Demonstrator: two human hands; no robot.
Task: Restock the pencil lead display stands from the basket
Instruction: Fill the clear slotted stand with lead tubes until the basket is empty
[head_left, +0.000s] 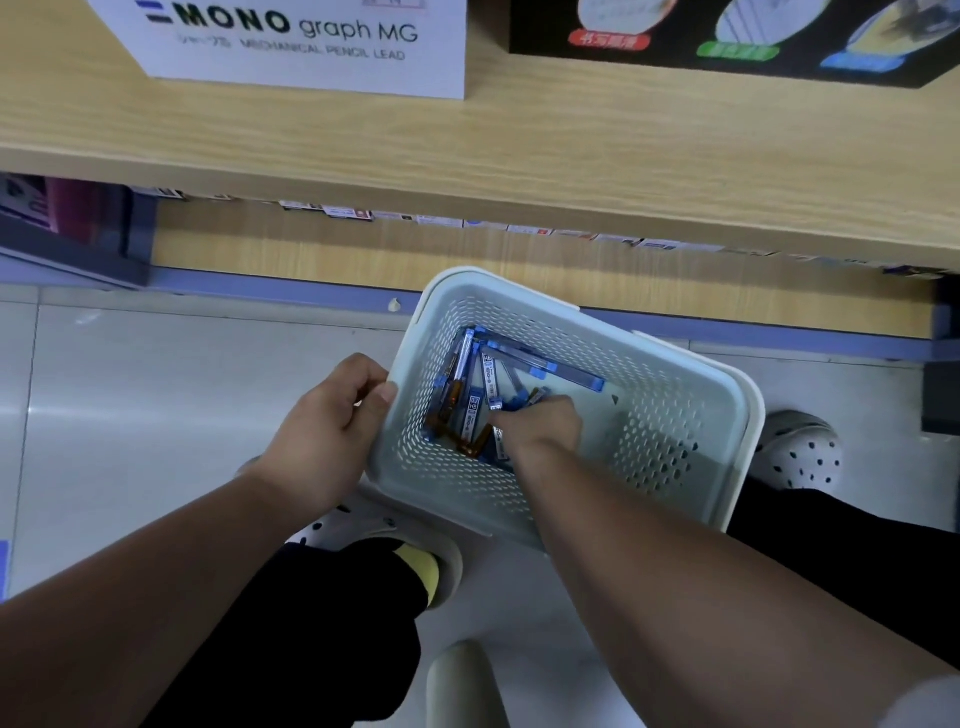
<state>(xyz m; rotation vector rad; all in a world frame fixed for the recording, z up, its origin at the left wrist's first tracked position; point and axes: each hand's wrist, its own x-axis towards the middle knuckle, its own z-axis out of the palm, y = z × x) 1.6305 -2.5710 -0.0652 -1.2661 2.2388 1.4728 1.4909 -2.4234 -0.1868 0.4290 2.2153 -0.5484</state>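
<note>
Step in hand, as I read it: pulling stock out of the basket (670, 410).

Left hand (332, 431) grips the basket's near-left rim, with the thumb over the edge and the fingers curled on the outside. The basket is tipped, and that hand looks like its only support.

Right hand (540, 428) is down inside, knuckles up, fingers curled into the pile of lead cases (470, 410). Can't tell whether it has any pinched yet, because the fingertips are hidden.

The cases lie under and just left of the right hand, bunched in the corner nearest the left hand. One long case lies just beyond the right knuckles.

To do it well:
- Hold the tilt so the cases stay pooled in that corner.
- Gather a few parallel ones and skip the crossed ones.
- Sort blue-capped from amber before lifting, since they probably go in different slots.

The targets are well beyond both hands, up on the shelf (467, 150). White MONO stand (291, 47) is beyond the left hand, and black stand (727, 47) is beyond the right.
</note>
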